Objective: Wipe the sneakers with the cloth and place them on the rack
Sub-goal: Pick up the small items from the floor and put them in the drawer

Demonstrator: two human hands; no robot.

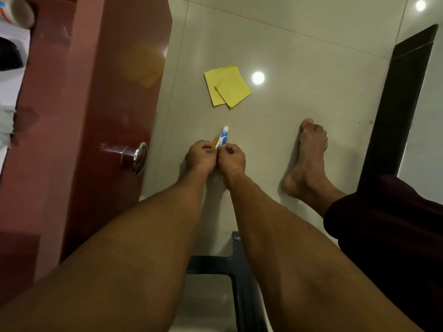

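Note:
A folded yellow cloth [227, 86] lies flat on the pale tiled floor, a little beyond my hands. My left hand [201, 155] and my right hand [231, 158] are held together low over the floor. Between them they pinch a small white and blue tube [223, 137] with a thin yellow-orange item [214, 141] beside it. The tube's far end points toward the cloth. No sneakers and no rack are in view.
A dark red door [96, 104] with a metal knob [139, 158] stands at the left. My bare foot [309, 159] rests on the floor at the right, beside a dark door frame [402, 99]. A dark stool [239, 267] is below my arms.

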